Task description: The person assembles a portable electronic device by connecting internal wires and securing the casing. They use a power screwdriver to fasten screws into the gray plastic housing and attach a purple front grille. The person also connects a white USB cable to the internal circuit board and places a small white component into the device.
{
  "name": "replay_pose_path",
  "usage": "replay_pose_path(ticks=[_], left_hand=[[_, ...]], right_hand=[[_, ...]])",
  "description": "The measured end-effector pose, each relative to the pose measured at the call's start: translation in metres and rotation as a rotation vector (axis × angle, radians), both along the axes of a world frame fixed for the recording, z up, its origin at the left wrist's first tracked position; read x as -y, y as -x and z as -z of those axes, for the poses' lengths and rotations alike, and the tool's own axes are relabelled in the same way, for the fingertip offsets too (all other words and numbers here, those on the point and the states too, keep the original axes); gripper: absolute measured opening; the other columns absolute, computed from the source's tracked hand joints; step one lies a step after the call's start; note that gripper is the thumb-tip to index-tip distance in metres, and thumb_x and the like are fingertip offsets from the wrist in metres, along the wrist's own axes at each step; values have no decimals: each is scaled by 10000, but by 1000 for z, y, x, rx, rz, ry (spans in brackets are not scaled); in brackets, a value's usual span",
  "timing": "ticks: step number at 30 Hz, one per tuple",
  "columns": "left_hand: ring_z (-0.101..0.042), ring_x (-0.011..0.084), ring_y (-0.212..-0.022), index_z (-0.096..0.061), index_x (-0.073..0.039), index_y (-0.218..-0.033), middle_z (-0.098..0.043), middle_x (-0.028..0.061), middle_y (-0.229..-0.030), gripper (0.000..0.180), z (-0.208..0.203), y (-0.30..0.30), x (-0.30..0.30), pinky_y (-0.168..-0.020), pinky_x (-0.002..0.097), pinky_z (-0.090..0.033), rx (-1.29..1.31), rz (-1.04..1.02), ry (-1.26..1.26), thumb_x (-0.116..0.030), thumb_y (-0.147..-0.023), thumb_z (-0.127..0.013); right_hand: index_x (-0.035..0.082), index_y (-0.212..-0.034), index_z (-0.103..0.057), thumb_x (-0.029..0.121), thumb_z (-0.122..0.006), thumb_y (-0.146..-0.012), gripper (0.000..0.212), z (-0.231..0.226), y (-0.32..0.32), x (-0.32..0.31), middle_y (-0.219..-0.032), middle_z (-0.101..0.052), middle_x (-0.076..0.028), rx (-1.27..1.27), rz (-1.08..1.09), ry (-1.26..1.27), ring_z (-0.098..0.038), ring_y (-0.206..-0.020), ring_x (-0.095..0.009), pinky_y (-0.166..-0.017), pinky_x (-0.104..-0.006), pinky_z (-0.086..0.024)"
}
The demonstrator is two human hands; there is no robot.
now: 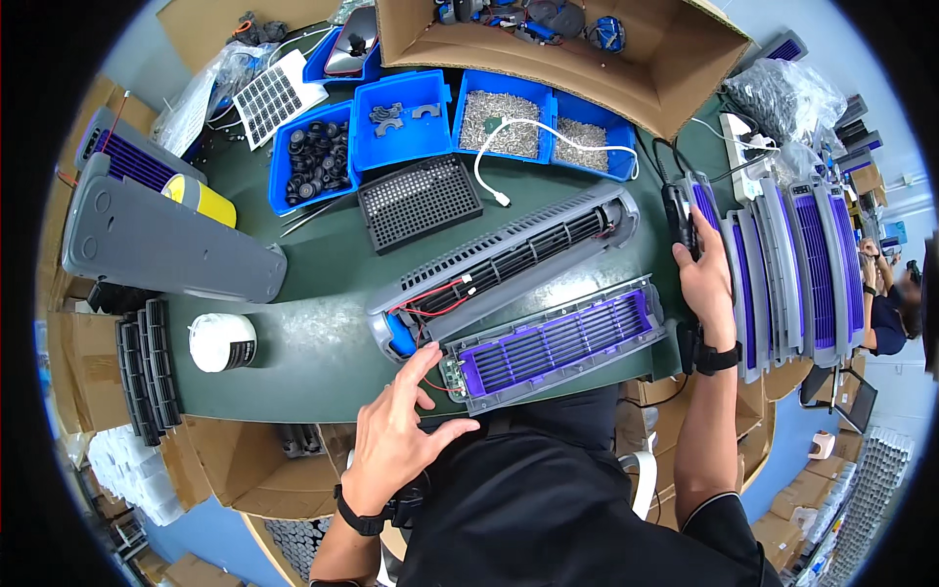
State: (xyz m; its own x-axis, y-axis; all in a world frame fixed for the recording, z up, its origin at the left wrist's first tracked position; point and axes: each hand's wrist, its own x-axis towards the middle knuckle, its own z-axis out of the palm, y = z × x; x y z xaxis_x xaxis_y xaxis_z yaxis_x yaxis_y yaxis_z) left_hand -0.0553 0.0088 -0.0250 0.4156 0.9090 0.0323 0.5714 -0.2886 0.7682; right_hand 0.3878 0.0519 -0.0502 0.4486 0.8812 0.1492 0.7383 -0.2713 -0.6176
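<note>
My left hand (393, 438) is at the table's front edge, thumb and forefinger spread, with nothing in it. Its forefinger points at the left end of a grey and purple grille panel (558, 342), where a small green circuit board (453, 376) sits. Behind the panel lies a long grey fan housing (509, 256) with a black roller inside. Red wires (442, 295) come out near its blue left end. On the right, my right hand (706, 279) has its thumb and forefinger apart, fingertips at or close to a black corded hand tool (677, 210); contact is hard to tell.
Blue bins (401, 132) hold black round parts, clips and screws, behind a black perforated tray (421, 203). Grey-purple units (797, 264) stand in a row at right. A tall grey housing (166, 240) and white tub (222, 342) are left. A cardboard box (567, 68) stands behind.
</note>
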Motion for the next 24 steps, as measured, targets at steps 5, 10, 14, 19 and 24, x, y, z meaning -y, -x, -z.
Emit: replay_pose_path(ticks=[5,10,14,19,24], left_hand=[[-681,187,-795,-511,-50,-1471,-691,145,-1358,930,3,4,3,-650,301,-555,-23,0,-36,-186,-679,-979],[-666,164,-770,-645,-24,-1324,-707,154,-1320,717,-5,2,3,-639,283,-545,94,-29,-3,-131,-692,-966],[-697,217,-773,-720,-39,-1196,-760,127,-1178,482,-24,-2,-5,-616,303,-554,129,-107,-94,-135,-767,-919],[-676,191,-798,-747,-6,-1124,-771,145,-1125,245,-46,-6,-41,-696,308,-535,116,-158,-376,24,-881,-763],[-692,279,-889,-710,-15,-1197,-753,170,-1108,321,-73,-28,-102,-789,389,-542,-92,-22,-279,-150,-912,-771]], right_hand=[[65,-1541,-484,24,-686,-933,642,-6,14,3,-1423,-579,-229,147,-30,25,-567,-1314,-406,-1119,-447,-438],[-3,-1569,-411,-5,-650,-941,671,-8,19,13,-1537,-486,-279,206,-140,11,-457,-1428,-446,-1198,-463,-368],[16,-1603,-363,73,-619,-990,667,-8,28,31,-1649,-307,-315,178,-197,120,-251,-1562,-455,-1270,-496,-226],[-28,-1595,-351,185,-633,-1010,684,-30,66,51,-1649,-294,-330,255,-231,194,-203,-1570,-481,-1277,-537,-146],[-23,-1541,-452,330,-769,-927,775,-48,97,72,-1634,-351,-292,247,-443,181,-241,-1563,-460,-1274,-565,-163]])
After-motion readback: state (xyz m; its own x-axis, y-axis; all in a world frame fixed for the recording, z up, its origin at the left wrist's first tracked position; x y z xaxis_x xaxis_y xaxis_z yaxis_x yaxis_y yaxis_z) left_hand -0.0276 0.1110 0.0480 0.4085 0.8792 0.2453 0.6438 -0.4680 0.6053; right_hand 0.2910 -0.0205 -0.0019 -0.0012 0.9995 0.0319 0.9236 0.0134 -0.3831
